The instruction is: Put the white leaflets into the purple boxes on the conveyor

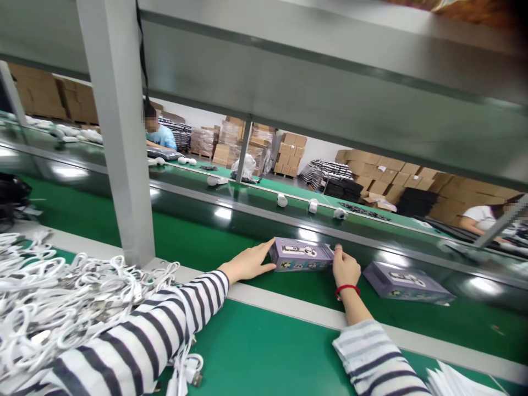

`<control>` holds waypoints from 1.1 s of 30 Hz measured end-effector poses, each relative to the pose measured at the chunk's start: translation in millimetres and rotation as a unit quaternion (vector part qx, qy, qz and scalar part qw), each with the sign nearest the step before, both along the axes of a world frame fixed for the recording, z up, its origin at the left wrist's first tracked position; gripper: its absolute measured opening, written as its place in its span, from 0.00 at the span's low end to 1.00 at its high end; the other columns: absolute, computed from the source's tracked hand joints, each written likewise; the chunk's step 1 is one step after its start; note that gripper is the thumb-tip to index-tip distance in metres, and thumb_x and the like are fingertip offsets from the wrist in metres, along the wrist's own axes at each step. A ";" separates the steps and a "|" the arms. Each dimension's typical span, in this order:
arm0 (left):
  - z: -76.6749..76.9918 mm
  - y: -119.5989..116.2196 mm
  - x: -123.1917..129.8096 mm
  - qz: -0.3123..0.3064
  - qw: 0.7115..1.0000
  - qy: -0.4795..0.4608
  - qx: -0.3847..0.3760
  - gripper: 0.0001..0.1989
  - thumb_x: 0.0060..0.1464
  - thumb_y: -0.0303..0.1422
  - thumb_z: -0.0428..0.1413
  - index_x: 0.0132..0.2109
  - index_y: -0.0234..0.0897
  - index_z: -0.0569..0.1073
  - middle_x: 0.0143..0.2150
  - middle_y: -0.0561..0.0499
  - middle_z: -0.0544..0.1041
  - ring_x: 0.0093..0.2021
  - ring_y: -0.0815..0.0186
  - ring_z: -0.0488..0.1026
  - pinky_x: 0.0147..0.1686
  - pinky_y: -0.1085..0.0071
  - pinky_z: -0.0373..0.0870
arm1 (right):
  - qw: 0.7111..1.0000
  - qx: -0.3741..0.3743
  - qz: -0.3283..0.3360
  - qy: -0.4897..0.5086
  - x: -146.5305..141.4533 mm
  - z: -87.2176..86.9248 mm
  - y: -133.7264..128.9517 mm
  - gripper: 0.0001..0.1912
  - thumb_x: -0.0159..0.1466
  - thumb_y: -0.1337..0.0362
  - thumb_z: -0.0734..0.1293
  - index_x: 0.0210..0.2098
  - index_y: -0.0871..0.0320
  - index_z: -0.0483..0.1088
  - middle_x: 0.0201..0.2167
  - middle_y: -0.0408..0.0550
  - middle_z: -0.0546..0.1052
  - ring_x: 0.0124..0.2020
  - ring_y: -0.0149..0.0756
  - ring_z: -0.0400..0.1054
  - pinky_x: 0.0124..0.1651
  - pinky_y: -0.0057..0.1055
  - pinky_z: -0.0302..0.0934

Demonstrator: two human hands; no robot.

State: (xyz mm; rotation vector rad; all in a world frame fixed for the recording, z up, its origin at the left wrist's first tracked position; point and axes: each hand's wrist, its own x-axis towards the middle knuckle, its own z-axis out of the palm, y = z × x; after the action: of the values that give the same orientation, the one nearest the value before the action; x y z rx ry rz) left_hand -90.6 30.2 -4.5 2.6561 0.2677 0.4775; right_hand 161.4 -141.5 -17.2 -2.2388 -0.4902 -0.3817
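Observation:
A purple printed box (301,256) is held between my two hands over the green surface beyond the metal rail. My left hand (251,263) presses on its left end, thumb and fingers spread around the edge. At the right end, my right hand (345,269) grips the box with thumb up and fingers curled; a red band circles that wrist. Another purple box (408,283) lies just right of my right hand, touched by neither hand.
White cables (74,308) are heaped at the left, and paper sheets (457,382) lie at the lower right. A metal post (119,137) stands left, below an overhead shelf. White devices (313,205) sit beyond the boxes. Two people work farther back.

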 end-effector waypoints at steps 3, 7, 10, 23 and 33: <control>-0.1 -3.1 -0.5 -0.004 0.999 0.019 0.028 0.37 0.59 0.46 0.49 0.69 0.44 0.41 0.66 0.45 0.58 0.57 0.51 0.66 0.50 0.62 0.64 | 0.998 -0.037 -0.002 -0.046 -0.6 3.8 -1.2 0.28 0.65 0.49 0.52 0.26 0.59 0.76 0.27 0.60 0.77 0.37 0.52 0.69 0.43 0.42 0.53; 3.6 -11.4 -2.9 -0.018 0.995 0.071 0.062 0.37 0.60 0.47 0.47 0.70 0.41 0.42 0.63 0.43 0.63 0.56 0.50 0.65 0.51 0.60 0.63 | 0.996 -0.037 -0.025 -0.082 -0.3 4.7 -1.0 0.22 0.65 0.54 0.53 0.36 0.58 0.74 0.28 0.54 0.77 0.43 0.48 0.68 0.54 0.49 0.43; 6.6 -18.1 -4.8 -0.036 0.992 0.095 0.079 0.35 0.60 0.46 0.46 0.69 0.41 0.45 0.63 0.43 0.63 0.57 0.49 0.63 0.51 0.59 0.62 | 0.995 -0.028 -0.027 -0.091 2.3 2.4 -1.0 0.20 0.65 0.54 0.54 0.42 0.57 0.72 0.29 0.51 0.78 0.45 0.45 0.67 0.55 0.50 0.39; 10.5 -13.7 -8.2 -0.027 0.989 0.117 0.091 0.30 0.62 0.47 0.43 0.65 0.38 0.57 0.64 0.44 0.61 0.62 0.53 0.58 0.57 0.59 0.56 | 0.993 0.054 -0.103 -0.035 21.5 -9.8 -16.0 0.17 0.62 0.54 0.55 0.38 0.54 0.71 0.33 0.50 0.77 0.43 0.46 0.66 0.52 0.50 0.43; 6.1 -1.7 -5.4 -0.039 0.985 0.131 0.102 0.28 0.63 0.46 0.41 0.65 0.37 0.57 0.67 0.48 0.56 0.65 0.57 0.52 0.61 0.59 0.50 | 0.984 0.106 -0.140 -0.033 38.5 -19.9 -23.5 0.18 0.60 0.62 0.52 0.37 0.52 0.73 0.33 0.52 0.76 0.47 0.50 0.62 0.49 0.53 0.46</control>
State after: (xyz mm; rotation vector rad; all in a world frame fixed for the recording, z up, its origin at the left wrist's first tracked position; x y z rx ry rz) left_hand -95.9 28.4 1.6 2.9187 0.2011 0.1334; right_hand 199.9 -165.0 -37.1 -2.0947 -0.1571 -0.6244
